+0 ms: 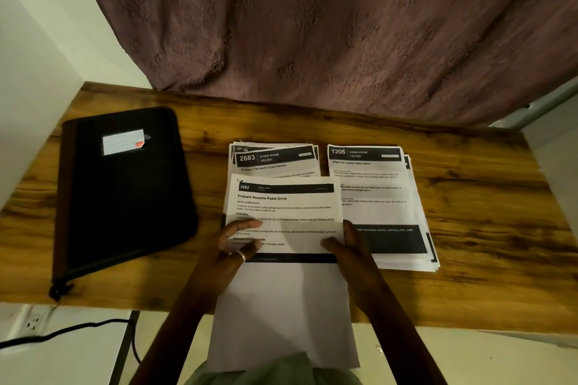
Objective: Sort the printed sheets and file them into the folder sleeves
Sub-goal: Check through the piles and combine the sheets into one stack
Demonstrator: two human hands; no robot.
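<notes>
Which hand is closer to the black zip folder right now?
Left. The left hand grips the left edge of the sheet, just right of the folder with bare table between. The right hand grips its right edge, farther away, over the 1206 stack.

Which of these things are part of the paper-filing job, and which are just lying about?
Part of the job: white printed sheet headed 3562, gripped by left hand and right hand; pile of printed sheets headed 2683; pile headed 1206; closed black zip folder.
Just lying about: purple-brown patterned curtain; black cable; white wall socket.
</notes>
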